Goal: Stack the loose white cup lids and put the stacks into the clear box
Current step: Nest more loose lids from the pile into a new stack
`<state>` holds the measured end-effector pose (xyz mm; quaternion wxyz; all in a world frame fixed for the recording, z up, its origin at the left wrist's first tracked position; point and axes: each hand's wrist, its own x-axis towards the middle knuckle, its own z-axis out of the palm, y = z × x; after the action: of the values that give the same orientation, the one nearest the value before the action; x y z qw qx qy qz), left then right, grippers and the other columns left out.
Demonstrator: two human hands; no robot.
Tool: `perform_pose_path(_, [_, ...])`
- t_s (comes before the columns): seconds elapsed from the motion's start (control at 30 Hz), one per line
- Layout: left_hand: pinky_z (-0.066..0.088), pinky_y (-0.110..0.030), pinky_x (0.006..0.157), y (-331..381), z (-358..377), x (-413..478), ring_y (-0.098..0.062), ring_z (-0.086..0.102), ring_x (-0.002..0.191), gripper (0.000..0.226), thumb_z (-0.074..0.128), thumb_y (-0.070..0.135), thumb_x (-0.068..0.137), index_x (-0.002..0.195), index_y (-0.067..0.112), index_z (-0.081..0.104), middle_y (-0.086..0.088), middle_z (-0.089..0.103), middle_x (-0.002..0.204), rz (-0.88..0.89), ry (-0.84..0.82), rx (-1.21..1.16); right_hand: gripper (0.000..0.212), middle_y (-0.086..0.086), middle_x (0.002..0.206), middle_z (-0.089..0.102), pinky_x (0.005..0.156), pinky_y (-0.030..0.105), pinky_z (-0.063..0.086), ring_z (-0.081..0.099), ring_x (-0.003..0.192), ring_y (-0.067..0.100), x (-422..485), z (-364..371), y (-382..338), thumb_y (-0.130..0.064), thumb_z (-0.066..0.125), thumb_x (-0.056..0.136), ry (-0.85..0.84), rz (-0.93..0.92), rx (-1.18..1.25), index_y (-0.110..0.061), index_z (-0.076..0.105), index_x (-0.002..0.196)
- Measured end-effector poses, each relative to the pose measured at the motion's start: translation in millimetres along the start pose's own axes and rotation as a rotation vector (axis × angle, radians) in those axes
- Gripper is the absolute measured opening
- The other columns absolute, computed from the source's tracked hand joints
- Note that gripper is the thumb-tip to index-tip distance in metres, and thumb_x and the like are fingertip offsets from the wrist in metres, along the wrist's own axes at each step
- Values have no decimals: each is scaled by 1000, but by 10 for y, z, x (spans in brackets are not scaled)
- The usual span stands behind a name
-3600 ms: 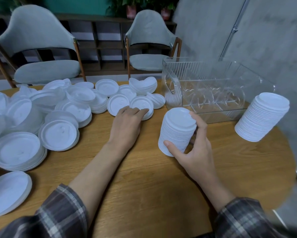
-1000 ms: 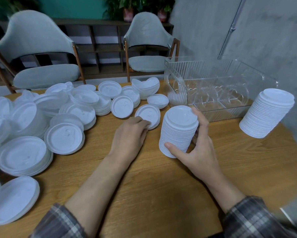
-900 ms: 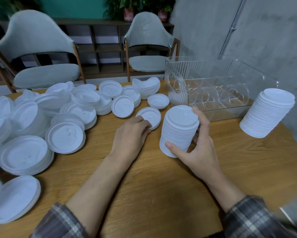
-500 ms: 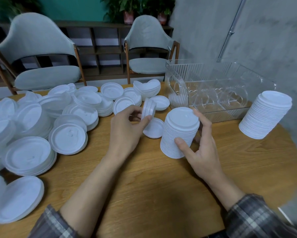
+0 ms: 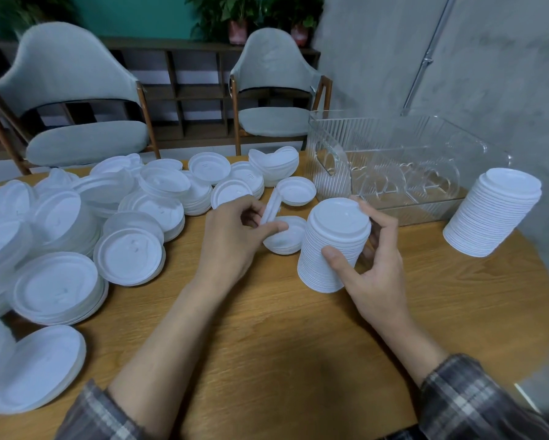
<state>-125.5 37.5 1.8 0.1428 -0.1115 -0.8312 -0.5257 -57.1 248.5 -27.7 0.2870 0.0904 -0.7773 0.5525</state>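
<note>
We pinch a thin bunch of white lids on edge in our left hand, thumb below and fingers curled over the top; how many lids are nested there we cannot tell. The bunch is lifted off the tabletop, just above a low pile of lids that lies flat beneath our thumb.

Just to the right stands a tall stack of lids, leaning slightly, its base on the tabletop. Our right hand grasps it, thumb on the near side and the other fingers wrapped round the far side.

Behind this stack sits the clear box, ribbed and with a heart-shaped cut-out in its side wall; no lids lie in it. A second tall stack stands on the tabletop right of the box, near the table's edge and well apart from our hands.

One upturned lid rests just beside the box's left wall. The loose lids spread over the left half of the tabletop, some single, some in short piles, overlapping one another.

Beyond the table stand two grey chairs, with a wooden shelf and potted plants behind them.
</note>
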Motion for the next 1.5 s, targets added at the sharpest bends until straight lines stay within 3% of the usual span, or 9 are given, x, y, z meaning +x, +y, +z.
perform_pose_path(0.13, [62,-31,82,140,-71,1,-12,74,85,15,80,29,92,104,22,77,8,77,99,-72,102,-269,68,-8,147,56,107,32,52,54,138,14,7,69,-27,-45,82,80,50,2,36,-35,45,137])
perform_pose_path(0.3, [62,-27,79,321,16,-53,-10,75,102,33,71,18,99,133,18,71,0,75,117,-208,-65,-712,69,-5,143,58,104,36,54,57,134,18,3,95,-16,-42,82,81,59,-13,47,-31,45,138])
perform_pose_path(0.4, [57,-23,74,368,177,-142,-6,67,73,33,72,13,98,131,16,71,4,65,87,-140,-129,-650,78,-2,145,58,105,43,54,56,136,21,7,96,-2,-39,82,82,60,-13,48,-26,41,148])
perform_pose_path(0.5, [51,-22,64,397,272,-192,-11,57,62,23,76,18,95,118,17,74,4,56,76,-97,-102,-586,91,-1,149,55,108,42,52,53,140,19,-4,91,3,-32,83,85,50,-17,42,-22,29,159])
perform_pose_path(0.63, [42,-22,68,393,304,-211,-9,47,68,25,79,39,90,112,26,79,5,51,74,2,-61,-446,89,-18,157,45,110,50,50,49,143,13,-29,109,11,-37,80,87,28,-58,-13,-29,29,159])
perform_pose_path(0.8, [46,-16,70,379,294,-247,-2,54,75,57,81,66,68,118,38,76,11,58,91,47,-67,-273,79,-22,154,47,108,56,49,50,142,16,-23,120,34,-46,76,87,40,-65,-33,-34,36,154])
perform_pose_path(1.0, [46,-16,74,387,269,-267,-6,58,88,55,93,46,73,123,40,72,17,54,95,98,-64,-183,77,-15,148,53,101,45,56,58,133,15,-33,112,13,-46,75,87,32,-52,-15,-25,40,153])
perform_pose_path(1.33, [49,-16,76,359,257,-279,-6,62,104,53,88,52,74,121,36,71,16,62,110,131,-77,-145,73,0,145,57,100,39,57,59,132,19,-30,102,20,-38,78,88,-11,-25,20,-21,42,150])
perform_pose_path(1.5, [50,-13,87,311,288,-307,-4,63,116,51,90,41,79,125,29,68,14,69,121,128,-115,-234,94,-14,155,43,107,46,52,50,141,13,-61,73,-12,-40,85,79,-58,-50,-99,-23,33,156])
